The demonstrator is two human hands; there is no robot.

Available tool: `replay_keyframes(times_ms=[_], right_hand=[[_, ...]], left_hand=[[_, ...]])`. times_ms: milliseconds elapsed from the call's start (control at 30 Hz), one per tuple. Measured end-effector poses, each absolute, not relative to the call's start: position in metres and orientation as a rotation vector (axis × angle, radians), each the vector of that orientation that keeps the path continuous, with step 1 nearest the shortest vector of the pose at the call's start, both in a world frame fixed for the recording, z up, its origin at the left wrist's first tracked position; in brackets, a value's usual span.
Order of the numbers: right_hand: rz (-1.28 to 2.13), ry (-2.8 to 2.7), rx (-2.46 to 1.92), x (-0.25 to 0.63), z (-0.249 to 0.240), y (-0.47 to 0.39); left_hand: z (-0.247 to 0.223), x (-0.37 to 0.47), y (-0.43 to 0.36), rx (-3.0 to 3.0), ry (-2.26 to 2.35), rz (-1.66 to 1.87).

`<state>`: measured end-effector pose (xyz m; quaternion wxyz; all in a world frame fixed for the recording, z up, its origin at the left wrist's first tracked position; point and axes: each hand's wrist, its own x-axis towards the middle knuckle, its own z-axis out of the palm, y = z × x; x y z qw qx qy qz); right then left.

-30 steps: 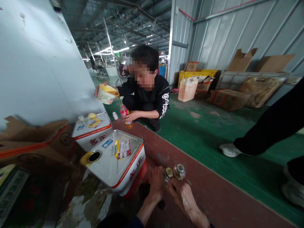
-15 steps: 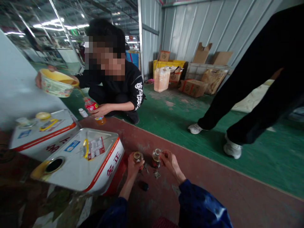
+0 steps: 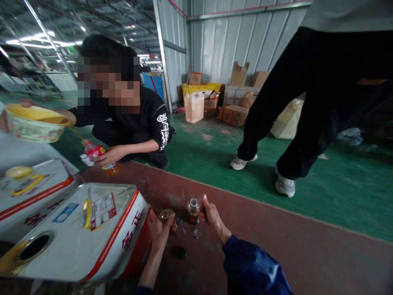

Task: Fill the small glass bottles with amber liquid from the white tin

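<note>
A small brown-capped or dark-mouthed bottle [image 3: 174, 226] with a red label stands on the reddish floor, with my left hand [image 3: 157, 232] around it. The thumb lies across its front and the fingers are at its left side, partly hidden. To its right stands a second small glass bottle [image 3: 193, 211], upright, its mouth uncovered and dark contents low inside. Beside this bottle is my right hand [image 3: 213, 215], thumb raised and apart, fingertips close to the glass; I cannot tell whether they touch. A black cap [image 3: 180, 252] and a small foil-like scrap [image 3: 196, 233] lie in front.
A large white-and-red tin [image 3: 101, 237] with an open round hole stands left, another tin [image 3: 37, 184] behind it. A crouching co-worker [image 3: 132, 135] tips a yellow-lined tub [image 3: 35, 125] over a red-labelled plastic bottle [image 3: 95, 150]. Another person's legs [image 3: 276, 102] are at right; cartons [image 3: 233, 115] lie behind.
The view has swung right, so things appear further left. My right thumb has lifted away from the second bottle's mouth, and my left hand's grip has loosened or shifted around its bottle.
</note>
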<state>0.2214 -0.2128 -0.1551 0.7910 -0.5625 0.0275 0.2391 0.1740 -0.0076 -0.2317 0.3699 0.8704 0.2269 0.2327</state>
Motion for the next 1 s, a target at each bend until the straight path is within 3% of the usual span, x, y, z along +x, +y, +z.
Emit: replay_keyframes(times_ms=[267, 667, 1000], right_hand=[[0.624, -0.144, -1.41, 0.214, -0.157, -0.209], [0.827, -0.351, -1.542, 0.197, -0.14, -0.199], [0.744, -0.422, -1.563, 0.193, -0.145, -0.186]], left_hand=[[-0.159, 0.151, -0.053, 2.241, -0.015, 0.544], [-0.154, 0.145, -0.052, 1.983, 0.361, 0.279], [-0.182, 0.151, -0.035, 2.033, 0.531, 0.202]])
